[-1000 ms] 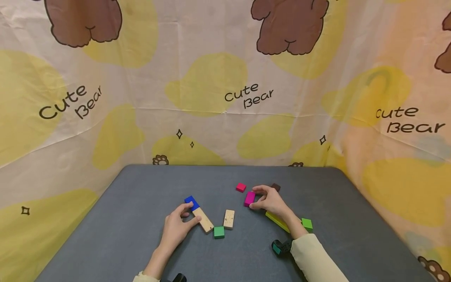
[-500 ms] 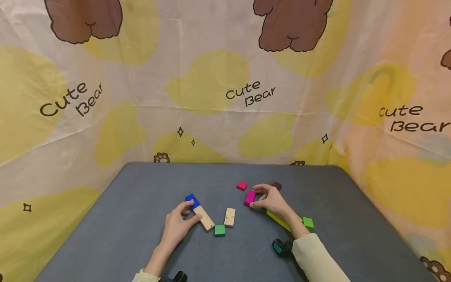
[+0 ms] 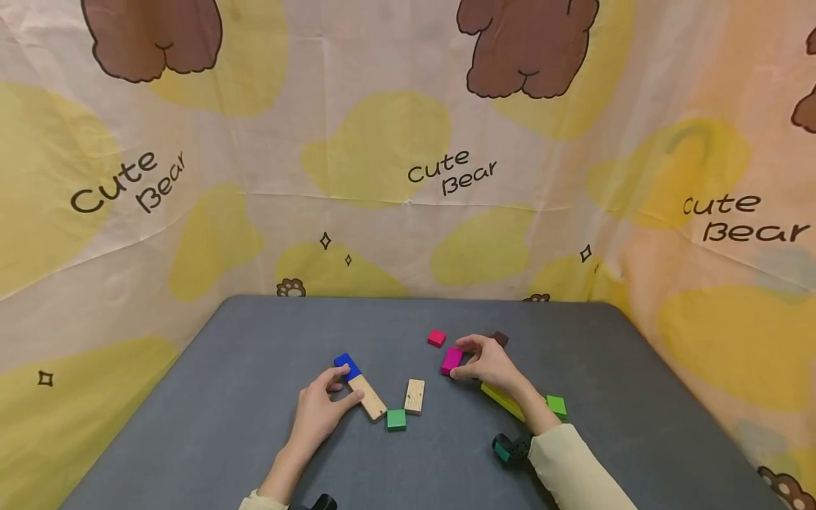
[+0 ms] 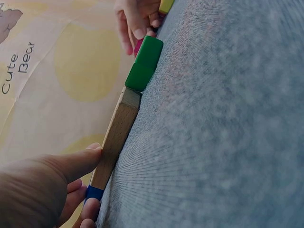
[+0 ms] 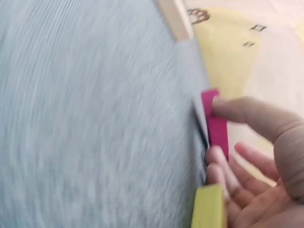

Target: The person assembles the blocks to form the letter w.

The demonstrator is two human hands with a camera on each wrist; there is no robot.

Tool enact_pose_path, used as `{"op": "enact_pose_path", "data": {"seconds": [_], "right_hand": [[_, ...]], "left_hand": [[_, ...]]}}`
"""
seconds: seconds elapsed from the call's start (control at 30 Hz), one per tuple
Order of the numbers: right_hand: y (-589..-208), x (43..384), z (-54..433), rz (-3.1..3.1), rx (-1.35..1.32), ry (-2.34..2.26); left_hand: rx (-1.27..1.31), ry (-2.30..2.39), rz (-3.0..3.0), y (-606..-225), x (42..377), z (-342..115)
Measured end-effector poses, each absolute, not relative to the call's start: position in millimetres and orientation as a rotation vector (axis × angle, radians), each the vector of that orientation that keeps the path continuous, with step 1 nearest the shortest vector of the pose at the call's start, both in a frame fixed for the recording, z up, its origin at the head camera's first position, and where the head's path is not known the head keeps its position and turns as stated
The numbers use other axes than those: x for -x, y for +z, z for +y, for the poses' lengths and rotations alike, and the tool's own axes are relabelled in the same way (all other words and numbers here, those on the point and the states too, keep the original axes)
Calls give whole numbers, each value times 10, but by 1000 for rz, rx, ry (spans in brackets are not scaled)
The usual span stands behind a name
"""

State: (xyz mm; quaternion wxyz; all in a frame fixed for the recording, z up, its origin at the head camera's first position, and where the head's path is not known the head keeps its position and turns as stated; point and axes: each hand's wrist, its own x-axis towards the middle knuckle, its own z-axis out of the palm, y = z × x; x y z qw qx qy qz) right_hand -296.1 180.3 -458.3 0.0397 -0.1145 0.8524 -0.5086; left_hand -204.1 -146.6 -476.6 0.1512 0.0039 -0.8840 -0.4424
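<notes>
In the head view, a small green block (image 3: 397,420) lies on the grey surface (image 3: 255,397), and the two hands work on either side of it, well apart. Left of the green block, the left hand (image 3: 321,411) touches a slanting row with thumb and fingertips: a long wooden block (image 3: 367,398), its near end right by the green block's far left corner, and a blue block (image 3: 344,361) at its other end. Just beside the green block's far right corner is a second wooden block (image 3: 414,397). Farther off, beyond and to the right of the green block, the right hand (image 3: 491,365) pinches a magenta block (image 3: 451,361) between thumb and finger; a red block (image 3: 436,338), a dark brown block (image 3: 500,338), a yellow block (image 3: 500,401) partly under the forearm, and a light green block (image 3: 557,406) lie on that side too. In the left wrist view, the thumb meets the long wooden block, on the blue block's side of the green block, with fingertips at the blue block; whether they grip or only rest, I cannot tell. In the blurred right wrist view, thumb and a fingertip hold the magenta block near its two ends.
</notes>
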Motion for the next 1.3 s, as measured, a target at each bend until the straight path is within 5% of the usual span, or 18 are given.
{"op": "enact_pose_path", "data": {"seconds": [0.47, 1.3], "right_hand": [[-4455, 2740, 1474, 2331, 310, -1961], [-4587, 2821, 1347, 2375, 331, -1774]], "left_hand": [[-22, -1257, -2551, -4786, 2044, -1460], [-13, -1241, -2544, -4786, 2047, -1484]]}}
